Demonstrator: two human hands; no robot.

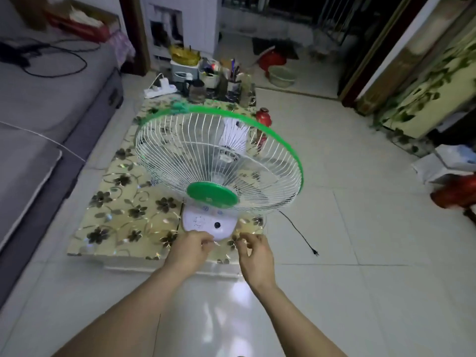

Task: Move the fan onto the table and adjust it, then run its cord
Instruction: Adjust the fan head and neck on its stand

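Observation:
A white fan [219,161] with a green rim and green centre cap stands on the low table [123,207], which wears a floral cloth. Its white base [210,224] with a black knob sits near the table's front right corner. The fan head tilts upward toward me. My left hand [190,247] rests at the front edge of the base, fingers curled against it. My right hand [253,249] hovers just right of the base, fingers bent and apart. The fan's black cord [298,234] trails over the floor tiles to the right and ends in a plug [315,252].
A white power strip [161,90], jars, pen holders and a grey box crowd the table's far end. A red vase [264,117] stands behind the fan. A grey sofa [38,119] runs along the left. Red and green basins and a red stool sit on the tiled floor.

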